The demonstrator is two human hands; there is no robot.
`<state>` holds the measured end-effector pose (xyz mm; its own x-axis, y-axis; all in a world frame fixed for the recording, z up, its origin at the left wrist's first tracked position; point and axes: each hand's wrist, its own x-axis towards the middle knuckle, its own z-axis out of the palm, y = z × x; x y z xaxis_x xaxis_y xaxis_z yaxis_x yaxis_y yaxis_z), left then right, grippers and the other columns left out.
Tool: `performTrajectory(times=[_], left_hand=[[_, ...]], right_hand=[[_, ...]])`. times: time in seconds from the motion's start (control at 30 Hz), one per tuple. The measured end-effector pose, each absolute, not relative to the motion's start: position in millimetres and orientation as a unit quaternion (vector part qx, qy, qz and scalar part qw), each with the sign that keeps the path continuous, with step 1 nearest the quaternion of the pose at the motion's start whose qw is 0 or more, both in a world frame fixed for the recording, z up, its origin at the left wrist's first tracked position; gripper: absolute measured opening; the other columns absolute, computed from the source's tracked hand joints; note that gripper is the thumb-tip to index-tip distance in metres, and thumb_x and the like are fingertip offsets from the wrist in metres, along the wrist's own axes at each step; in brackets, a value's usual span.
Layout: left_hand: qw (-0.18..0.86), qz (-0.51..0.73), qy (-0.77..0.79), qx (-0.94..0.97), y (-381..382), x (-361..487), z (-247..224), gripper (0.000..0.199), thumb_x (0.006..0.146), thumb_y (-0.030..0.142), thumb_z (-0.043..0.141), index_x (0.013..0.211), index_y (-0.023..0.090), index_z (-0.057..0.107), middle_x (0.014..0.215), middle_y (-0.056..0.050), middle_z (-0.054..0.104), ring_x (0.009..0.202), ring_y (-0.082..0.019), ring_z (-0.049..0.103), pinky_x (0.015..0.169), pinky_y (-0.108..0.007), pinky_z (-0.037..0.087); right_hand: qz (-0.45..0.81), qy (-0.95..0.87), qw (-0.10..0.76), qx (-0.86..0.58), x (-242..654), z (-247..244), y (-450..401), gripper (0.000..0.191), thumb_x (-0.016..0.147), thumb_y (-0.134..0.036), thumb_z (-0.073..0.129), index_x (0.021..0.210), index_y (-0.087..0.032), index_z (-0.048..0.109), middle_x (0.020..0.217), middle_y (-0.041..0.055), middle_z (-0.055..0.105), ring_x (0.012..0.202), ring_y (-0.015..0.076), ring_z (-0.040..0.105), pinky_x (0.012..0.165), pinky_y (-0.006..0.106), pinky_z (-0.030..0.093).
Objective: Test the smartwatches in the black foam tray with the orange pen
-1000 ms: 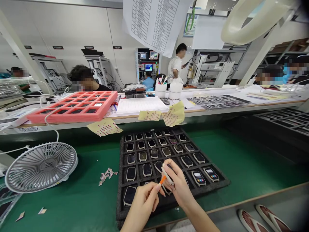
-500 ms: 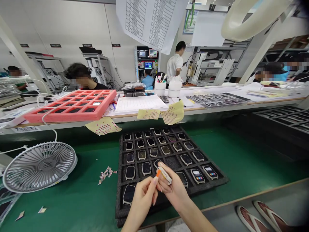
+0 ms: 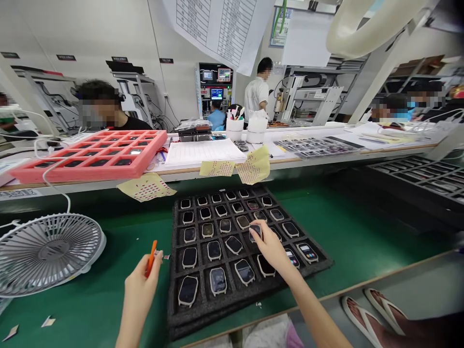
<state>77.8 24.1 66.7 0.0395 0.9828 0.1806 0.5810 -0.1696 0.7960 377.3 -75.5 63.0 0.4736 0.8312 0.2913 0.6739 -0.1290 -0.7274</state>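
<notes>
My left hand is closed on an orange stick-like tool, held upright over the green mat, left of the black foam tray. Small paper scraps show beside its fingers. Between the fingers of my right hand is a square watch, held over the tray's middle right. Rows of watches with dark screens fill the tray's compartments. One at the front right, a lit watch, shows coloured icons; another lit one is partly covered by my right arm.
A white fan stands at the left on the green mat. Behind is a shelf with a red foam tray, papers and white cups. More black trays lie at the right. Several people are in the background.
My hands have moved apart: the left one went left with the orange tool, the right one up over the tray with the watch. The view has shifted slightly.
</notes>
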Motion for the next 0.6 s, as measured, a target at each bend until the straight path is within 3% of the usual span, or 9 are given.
performTrajectory(times=[0.07,0.17,0.27,0.37,0.5,0.6], left_hand=[[0.235,0.29,0.627,0.683,36.8,60.9,57.6,0.036,0.08,0.048,0.05,0.056,0.022,0.039,0.046,0.005,0.035,0.042,-0.013,0.038,0.045,-0.022,0.031],[0.217,0.215,0.672,0.675,43.2,48.5,48.8,0.028,0.081,0.048,0.047,0.073,0.022,0.053,0.053,-0.002,0.055,0.05,-0.021,0.053,0.049,-0.026,0.038],[0.205,0.224,0.711,0.634,38.3,45.6,50.5,0.041,0.082,0.054,0.045,0.099,0.018,0.057,0.074,-0.01,0.067,0.062,-0.028,0.062,0.054,-0.031,0.044],[0.244,0.279,0.682,0.63,24.2,53.2,61.2,0.045,0.083,0.057,0.041,0.103,0.019,0.055,0.076,-0.008,0.067,0.062,-0.026,0.062,0.055,-0.03,0.045],[0.388,0.337,0.53,0.674,-9.1,86.2,76.4,0.044,0.085,0.058,0.04,0.1,0.02,0.055,0.059,0.003,0.051,0.049,-0.015,0.048,0.048,-0.023,0.037],[0.551,0.277,0.399,0.679,-37.0,121.0,81.3,0.042,0.089,0.057,0.039,0.096,0.019,0.055,0.055,0.006,0.042,0.046,-0.011,0.037,0.045,-0.021,0.028]], right_hand=[[0.066,-0.533,0.377,-0.755,385.9,60.0,-74.6,0.011,0.088,-0.028,0.046,0.091,-0.023,0.055,0.084,0.005,0.064,0.081,0.0251,0.059,0.072,0.038,0.045],[0.011,-0.546,0.357,-0.758,384.5,57.5,-89.2,0.012,0.088,-0.029,0.046,0.088,-0.022,0.057,0.091,0.0097,0.062,0.088,0.0289,0.056,0.074,0.041,0.043],[-0.108,-0.55,0.294,-0.774,377.6,51.8,-117.2,0.028,0.095,-0.036,0.04,0.074,-0.023,0.052,0.075,0.0077,0.058,0.072,0.0256,0.054,0.065,0.037,0.04],[-0.162,-0.541,0.247,-0.788,369.0,40.7,-138.2,0.041,0.096,-0.048,0.032,0.068,-0.024,0.048,0.066,0.0064,0.054,0.062,0.0237,0.051,0.056,0.035,0.036],[-0.077,-0.518,0.313,-0.792,357.5,33.7,-141.1,0.039,0.093,-0.056,0.037,0.071,-0.024,0.045,0.068,0.0046,0.052,0.062,0.0226,0.052,0.055,0.033,0.035],[0.082,-0.488,0.426,-0.758,349.1,43.8,-136.3,0.028,0.089,-0.051,0.05,0.08,-0.025,0.047,0.063,-0.0017,0.047,0.054,0.0175,0.046,0.051,0.029,0.033]])
